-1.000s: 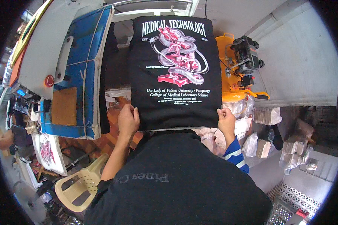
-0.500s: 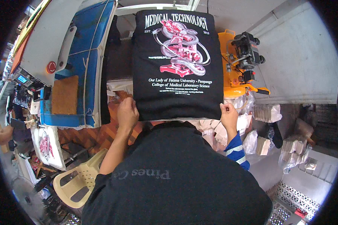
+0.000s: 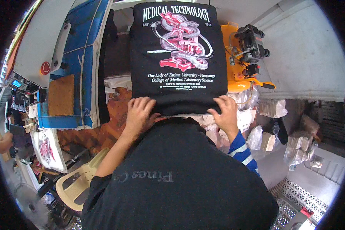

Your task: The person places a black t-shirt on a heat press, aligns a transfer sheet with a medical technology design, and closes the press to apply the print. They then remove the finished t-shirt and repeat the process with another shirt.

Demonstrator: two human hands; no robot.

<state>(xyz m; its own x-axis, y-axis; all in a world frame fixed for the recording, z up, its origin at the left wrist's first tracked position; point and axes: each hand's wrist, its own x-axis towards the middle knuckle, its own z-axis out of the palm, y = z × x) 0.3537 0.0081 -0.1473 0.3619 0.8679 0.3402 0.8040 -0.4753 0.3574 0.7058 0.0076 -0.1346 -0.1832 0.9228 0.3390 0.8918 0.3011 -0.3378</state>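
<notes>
In front of me a black printed shirt [image 3: 176, 100] lies stretched flat over a board. Its print [image 3: 184, 42] shows a grey snake coiled round a red microscope, with white lettering above and below. My left hand [image 3: 140, 114] rests on the near left corner of the shirt, fingers spread on the cloth and thumb at the near edge. On the near right corner lies my right hand [image 3: 227, 115], its fingers bent over the side and its thumb apart on the cloth. Neither hand pinches the fabric.
A blue-sided machine [image 3: 74, 57] with a red stop button [image 3: 45, 68] stands close on the left. Beyond the shirt's right side is an orange air compressor [image 3: 239, 74]. A beige plastic chair [image 3: 71, 188] is at lower left. Plastic-wrapped bundles [image 3: 272, 108] lie at right.
Both hands have moved from gripping the shirt's near corners to lying on top of the cloth, with their fingers loosened. The shirt sits slightly higher and further left in view.
</notes>
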